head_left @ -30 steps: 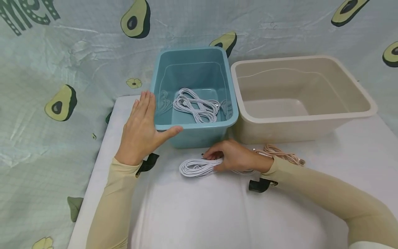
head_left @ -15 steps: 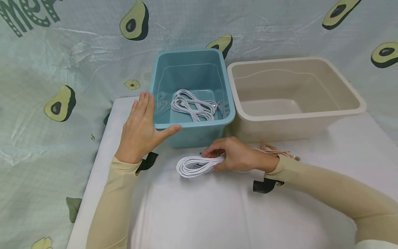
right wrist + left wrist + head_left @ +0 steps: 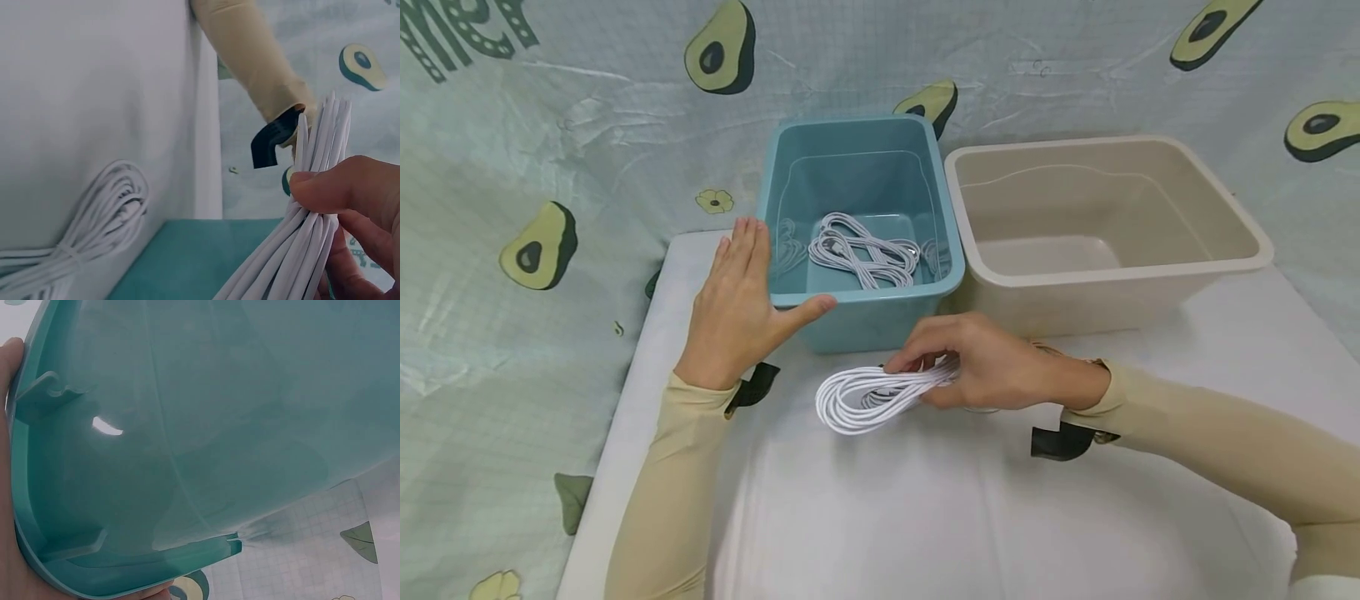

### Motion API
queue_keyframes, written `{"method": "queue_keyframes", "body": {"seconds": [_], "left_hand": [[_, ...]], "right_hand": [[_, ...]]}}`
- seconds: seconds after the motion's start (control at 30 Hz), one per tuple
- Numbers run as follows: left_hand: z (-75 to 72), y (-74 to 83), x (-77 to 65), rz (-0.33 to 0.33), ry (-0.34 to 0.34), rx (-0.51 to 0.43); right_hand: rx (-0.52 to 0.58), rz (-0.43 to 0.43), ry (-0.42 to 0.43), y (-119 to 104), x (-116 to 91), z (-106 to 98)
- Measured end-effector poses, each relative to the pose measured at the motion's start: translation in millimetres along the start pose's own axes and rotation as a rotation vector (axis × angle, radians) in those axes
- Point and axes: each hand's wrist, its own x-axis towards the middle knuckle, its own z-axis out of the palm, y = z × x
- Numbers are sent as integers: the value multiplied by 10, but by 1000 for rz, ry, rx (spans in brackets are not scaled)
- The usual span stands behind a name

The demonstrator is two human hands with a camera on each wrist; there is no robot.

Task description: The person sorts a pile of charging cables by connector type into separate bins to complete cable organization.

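Observation:
My right hand [image 3: 992,362] pinches a coiled white cable [image 3: 857,404] between thumb and fingers, above the table in front of the blue bin [image 3: 880,321]. The right wrist view shows the thumb pressed across the gathered strands [image 3: 312,231]. A second white cable coil [image 3: 115,209] lies on the table, mostly hidden under the hand in the head view. My left hand [image 3: 730,308] rests along the bin's front left corner, fingers straight up the left rim and thumb on the front rim. Inside that bin lie white coiled cables [image 3: 868,254].
A beige bin [image 3: 1075,300] stands right beside the blue one, with nothing in it. A small bit of pinkish cable [image 3: 1043,347] shows behind my right wrist. The white-covered table [image 3: 880,517] meets an avocado-print sheet [image 3: 625,100] at the back and left.
The right hand has lifted the white cable coil off the table and toward me. The pinkish cable has become mostly hidden behind the wrist. The left hand has kept its place on the bin.

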Motion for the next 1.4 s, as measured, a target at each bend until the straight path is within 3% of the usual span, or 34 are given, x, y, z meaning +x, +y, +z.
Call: {"method": "queue_keyframes", "body": {"seconds": [0.5,0.77,0.97,1.17,1.4], "left_hand": [[6,-12,2,-8,-9,-9],[6,-10,13,-2,-4,1],[12,-25,14,38,38,24],[-5,-19,9,-1,-3,-1],[4,-6,11,-5,9,-16]], "right_hand": [[11,-71,33,-235,7,-333],[4,-56,63,-290,96,-597],[7,-85,101,-322,203,-767],[34,-95,151,-375,341,-902],[-43,-82,206,-404,498,-1073]]}}
